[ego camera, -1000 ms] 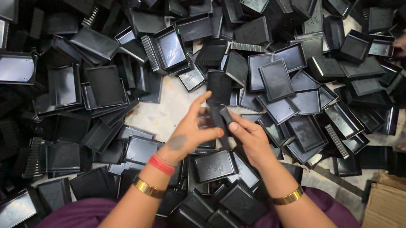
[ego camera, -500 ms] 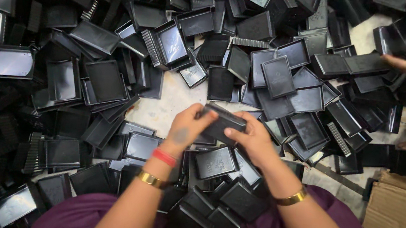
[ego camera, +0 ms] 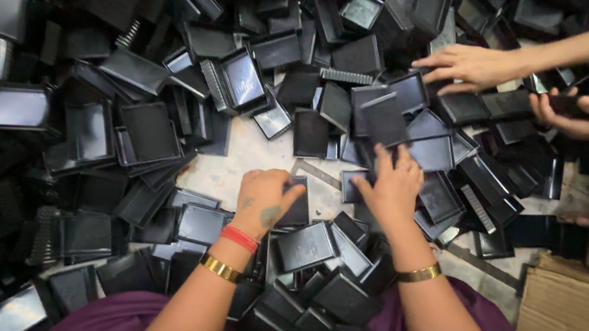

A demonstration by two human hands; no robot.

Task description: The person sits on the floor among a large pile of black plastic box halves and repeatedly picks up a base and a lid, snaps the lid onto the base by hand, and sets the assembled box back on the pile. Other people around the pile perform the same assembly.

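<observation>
A great heap of black plastic trays [ego camera: 134,127] covers the floor [ego camera: 237,171] on all sides, leaving only a pale bare patch near the middle; the trays lie tilted, overturned and overlapping, some glossy enough to catch the light, some with ribbed edges; a piece of brown cardboard [ego camera: 569,317] sits at the near right corner.

At the far right another person's two hands [ego camera: 470,66] work among the same pile, one spread flat on the trays, the other around a dark piece; they are well apart from the wearer's own.

The wearer's left hand [ego camera: 263,200] is curled down beside the bare patch, its grip closed over the edge of a small black tray [ego camera: 298,208] that stands just to its right; a red band and a gold bangle ring that wrist. The right hand [ego camera: 392,188] lies spread on the pile a little farther off, fingers apart and flat on a shallow tray [ego camera: 432,151], touching it but clamped on nothing.

These trays look light, thin-walled and stiff, probably a little brittle at the corners; the smooth faces would likely slip under a flat palm, so the raised rim or a corner seems the surer place to pinch; stacked ones may nest and cling together, and pulling one from beneath could set its neighbours sliding.
</observation>
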